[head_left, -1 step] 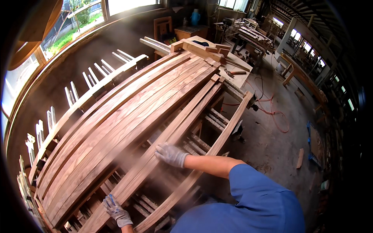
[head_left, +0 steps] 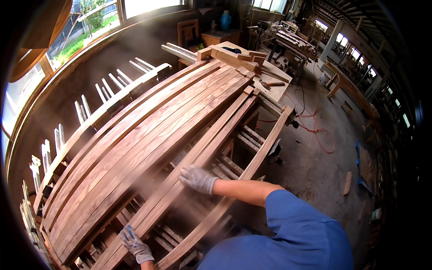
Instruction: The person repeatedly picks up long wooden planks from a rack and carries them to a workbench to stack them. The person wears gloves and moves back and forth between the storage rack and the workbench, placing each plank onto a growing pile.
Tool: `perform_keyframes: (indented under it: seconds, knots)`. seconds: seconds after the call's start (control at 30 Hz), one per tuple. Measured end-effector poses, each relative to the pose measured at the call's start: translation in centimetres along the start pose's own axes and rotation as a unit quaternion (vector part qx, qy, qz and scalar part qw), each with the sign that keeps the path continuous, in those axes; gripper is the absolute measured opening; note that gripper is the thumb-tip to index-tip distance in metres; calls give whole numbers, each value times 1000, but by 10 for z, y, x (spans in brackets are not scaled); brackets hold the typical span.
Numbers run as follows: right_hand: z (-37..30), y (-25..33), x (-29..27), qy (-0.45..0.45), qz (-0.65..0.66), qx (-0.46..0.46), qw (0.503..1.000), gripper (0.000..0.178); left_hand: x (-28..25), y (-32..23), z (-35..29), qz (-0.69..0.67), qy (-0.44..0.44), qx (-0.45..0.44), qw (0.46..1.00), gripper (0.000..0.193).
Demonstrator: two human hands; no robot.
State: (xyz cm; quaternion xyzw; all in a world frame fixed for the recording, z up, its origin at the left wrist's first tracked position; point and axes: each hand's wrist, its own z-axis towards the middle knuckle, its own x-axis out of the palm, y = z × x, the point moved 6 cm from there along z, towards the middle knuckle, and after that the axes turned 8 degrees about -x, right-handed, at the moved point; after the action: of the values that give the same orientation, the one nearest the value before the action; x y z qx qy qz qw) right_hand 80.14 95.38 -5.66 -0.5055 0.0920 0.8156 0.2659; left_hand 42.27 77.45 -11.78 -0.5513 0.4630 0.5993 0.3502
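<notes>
Two long, narrow wooden strips (head_left: 209,143) lie side by side, running from the lower left to the upper right. My left hand (head_left: 136,246), in a pale glove with blue marks on the fingers, rests on them near their lower end. Its fingers are stretched out over the wood. Farther up the same strips, my right hand (head_left: 198,179) lies on top, gloved in grey, fingers extended. To their left is a wide panel of brown-grained boards (head_left: 157,135), separated from the strips by a dark gap. The thumbs' undersides are hidden.
A pale wooden rail (head_left: 267,144) runs between me and the strips. Whitish bars (head_left: 231,165) cross below. Beyond the panel stands a curved rail (head_left: 81,130) with upright pegs. Pliers (head_left: 265,84) and a hammer lie on a far board. A red hose (head_left: 330,143) curls over the floor.
</notes>
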Motion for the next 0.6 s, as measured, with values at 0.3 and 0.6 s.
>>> perform_keyframes:
  seconds: [0.3,0.6]
  knots:
    - [-17,0,10,88,15,20,996,20,-12,-2,-28,-87,-69,135,984,73]
    - [-5,1,0,198,-42,-4,979,12,-18,38,-4,-132,159,-2,978,51]
